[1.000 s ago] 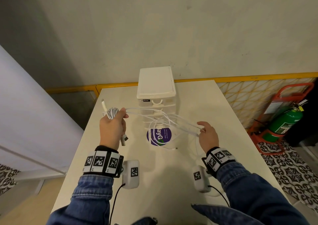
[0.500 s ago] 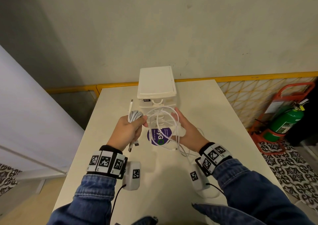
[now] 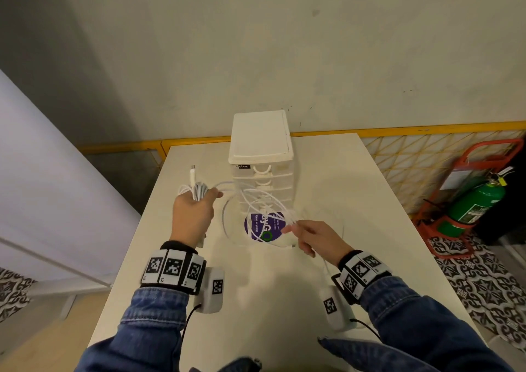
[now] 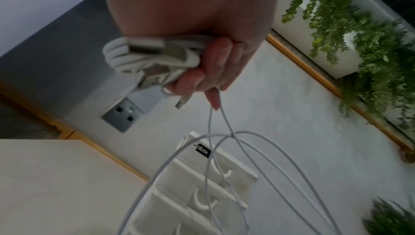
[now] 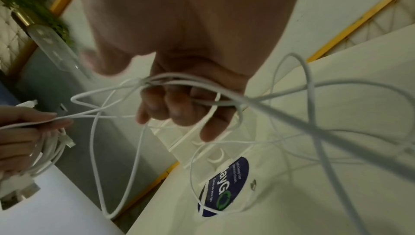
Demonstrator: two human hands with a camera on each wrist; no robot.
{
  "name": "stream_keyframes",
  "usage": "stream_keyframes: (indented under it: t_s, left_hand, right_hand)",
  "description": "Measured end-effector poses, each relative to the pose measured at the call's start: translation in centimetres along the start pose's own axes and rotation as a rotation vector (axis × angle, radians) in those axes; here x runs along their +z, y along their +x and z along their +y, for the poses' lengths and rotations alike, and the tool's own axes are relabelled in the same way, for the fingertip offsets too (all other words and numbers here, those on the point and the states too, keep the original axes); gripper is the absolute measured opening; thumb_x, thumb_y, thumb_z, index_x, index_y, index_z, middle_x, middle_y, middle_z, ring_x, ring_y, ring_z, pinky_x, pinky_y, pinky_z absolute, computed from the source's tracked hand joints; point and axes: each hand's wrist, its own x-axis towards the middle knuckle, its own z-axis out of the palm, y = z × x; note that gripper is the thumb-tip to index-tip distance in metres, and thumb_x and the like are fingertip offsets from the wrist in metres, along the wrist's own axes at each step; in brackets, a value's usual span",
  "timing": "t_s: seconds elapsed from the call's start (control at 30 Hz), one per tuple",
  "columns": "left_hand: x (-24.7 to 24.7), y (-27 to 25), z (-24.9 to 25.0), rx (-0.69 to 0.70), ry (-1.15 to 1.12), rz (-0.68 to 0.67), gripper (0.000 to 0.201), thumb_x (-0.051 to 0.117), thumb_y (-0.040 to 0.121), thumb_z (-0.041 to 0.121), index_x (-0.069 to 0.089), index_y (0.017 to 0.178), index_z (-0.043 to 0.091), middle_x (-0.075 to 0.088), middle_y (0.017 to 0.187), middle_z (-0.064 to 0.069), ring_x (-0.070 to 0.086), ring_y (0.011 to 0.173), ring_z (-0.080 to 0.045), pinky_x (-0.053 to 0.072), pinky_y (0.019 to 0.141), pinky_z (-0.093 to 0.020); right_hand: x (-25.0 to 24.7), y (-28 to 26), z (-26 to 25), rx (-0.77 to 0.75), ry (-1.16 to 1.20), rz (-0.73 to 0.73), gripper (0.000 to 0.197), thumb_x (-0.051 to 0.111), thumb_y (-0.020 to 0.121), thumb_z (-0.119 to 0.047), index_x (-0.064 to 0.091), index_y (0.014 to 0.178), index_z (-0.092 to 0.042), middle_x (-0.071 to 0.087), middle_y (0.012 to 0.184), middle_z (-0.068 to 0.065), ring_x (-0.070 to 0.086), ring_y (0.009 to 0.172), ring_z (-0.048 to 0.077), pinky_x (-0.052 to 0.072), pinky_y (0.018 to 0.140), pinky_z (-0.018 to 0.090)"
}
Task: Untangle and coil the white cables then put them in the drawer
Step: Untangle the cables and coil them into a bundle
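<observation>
My left hand (image 3: 193,215) grips a coiled bundle of white cable (image 3: 199,191) above the table's left side, with a USB plug (image 3: 193,174) sticking up from it. In the left wrist view the coiled bundle (image 4: 143,58) and its plugs sit inside the curled fingers (image 4: 215,61). Loose white cable loops (image 3: 256,201) run from the bundle to my right hand (image 3: 316,236), which holds several strands in its curled fingers (image 5: 177,107). The loops hang in front of the white drawer unit (image 3: 260,149), whose drawers look closed.
A purple round sticker (image 3: 263,226) lies on the white table (image 3: 355,201) under the loops, beside a small cable plug (image 5: 253,183). The drawer unit stands at the table's back middle. A green fire extinguisher (image 3: 475,203) stands on the floor to the right.
My hands were close together half a second ago; they have moved apart. The right hand pulled back and right, drawing loose cable out from the bundle.
</observation>
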Motion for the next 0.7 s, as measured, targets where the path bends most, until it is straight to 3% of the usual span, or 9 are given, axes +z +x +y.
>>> stream_keyframes:
  t_s: [0.07, 0.2, 0.27, 0.37, 0.43, 0.5, 0.6, 0.7]
  left_hand:
    - [-0.4, 0.3, -0.2, -0.007, 0.006, 0.044, 0.035, 0.062, 0.080, 0.022, 0.058, 0.103, -0.004, 0.047, 0.056, -0.007, 0.040, 0.041, -0.015, 0.037, 0.039, -0.023]
    - [-0.7, 0.5, -0.8, 0.002, 0.027, 0.117, 0.028, 0.057, 0.081, 0.019, 0.061, 0.100, -0.001, 0.055, 0.077, -0.014, 0.049, 0.055, -0.019, 0.040, 0.048, -0.027]
    - [-0.3, 0.3, -0.9, 0.003, 0.033, 0.105, 0.028, 0.056, 0.082, 0.019, 0.062, 0.100, -0.002, 0.054, 0.074, -0.012, 0.049, 0.053, -0.019, 0.040, 0.048, -0.027]
    - [0.5, -0.3, -0.7, -0.003, 0.038, 0.038, 0.026, 0.056, 0.083, 0.018, 0.064, 0.098, -0.001, 0.051, 0.064, -0.009, 0.045, 0.046, -0.017, 0.039, 0.043, -0.023]
    - [1.1, -0.8, -0.3, 0.014, 0.052, -0.033, 0.021, 0.057, 0.084, 0.017, 0.066, 0.091, -0.001, 0.047, 0.057, -0.008, 0.041, 0.041, -0.015, 0.035, 0.036, -0.019]
    - [1.7, -1.6, 0.3, 0.035, 0.054, -0.131, 0.018, 0.059, 0.084, 0.015, 0.068, 0.081, 0.000, 0.044, 0.051, -0.007, 0.037, 0.036, -0.012, 0.031, 0.035, -0.019]
    - [2.7, -3.4, 1.3, 0.091, 0.048, -0.337, 0.021, 0.058, 0.086, 0.011, 0.067, 0.078, -0.005, 0.041, 0.036, 0.006, 0.032, 0.030, -0.007, 0.028, 0.036, -0.019]
    - [3.1, -4.4, 2.1, 0.137, 0.026, -0.443, 0.022, 0.056, 0.090, 0.013, 0.068, 0.081, -0.003, 0.043, 0.033, 0.007, 0.036, 0.031, -0.008, 0.031, 0.039, -0.019]
  right_hand:
    - [-0.3, 0.4, 1.0, 0.010, -0.027, 0.111, 0.026, 0.051, 0.093, -0.029, 0.069, 0.082, -0.014, 0.042, 0.046, -0.003, 0.037, 0.042, 0.010, 0.035, 0.053, 0.027]
    - [-1.4, 0.9, 2.6, 0.091, -0.223, 0.313, 0.029, 0.046, 0.094, -0.032, 0.065, 0.077, -0.019, 0.054, 0.062, -0.008, 0.052, 0.066, 0.015, 0.039, 0.074, 0.030]
    - [-1.3, 1.1, 3.2, 0.127, -0.301, 0.344, 0.026, 0.045, 0.095, -0.030, 0.065, 0.085, -0.016, 0.060, 0.075, -0.006, 0.056, 0.082, 0.019, 0.037, 0.079, 0.029]
    - [-1.2, 1.5, 3.8, 0.119, -0.421, 0.434, 0.021, 0.049, 0.091, -0.014, 0.060, 0.108, -0.017, 0.062, 0.107, 0.008, 0.056, 0.103, 0.026, 0.042, 0.089, 0.034]
    - [-1.4, 1.4, 3.4, 0.022, -0.490, 0.470, 0.044, 0.048, 0.084, -0.002, 0.050, 0.125, -0.017, 0.054, 0.122, 0.011, 0.049, 0.115, 0.027, 0.040, 0.097, 0.035]
    - [-1.0, 1.4, 1.8, -0.191, -0.482, 0.492, 0.048, 0.046, 0.083, -0.007, 0.045, 0.131, -0.015, 0.050, 0.130, 0.010, 0.045, 0.121, 0.024, 0.033, 0.102, 0.028]
    - [0.8, 1.8, -0.3, -0.353, -0.496, 0.362, 0.049, 0.044, 0.089, -0.039, 0.043, 0.134, -0.021, 0.047, 0.137, 0.003, 0.040, 0.127, 0.015, 0.029, 0.107, 0.027]
    - [1.5, 2.1, -0.1, -0.202, -0.422, 0.119, 0.048, 0.050, 0.088, -0.048, 0.046, 0.132, -0.030, 0.054, 0.133, 0.001, 0.047, 0.124, 0.014, 0.035, 0.106, 0.031]
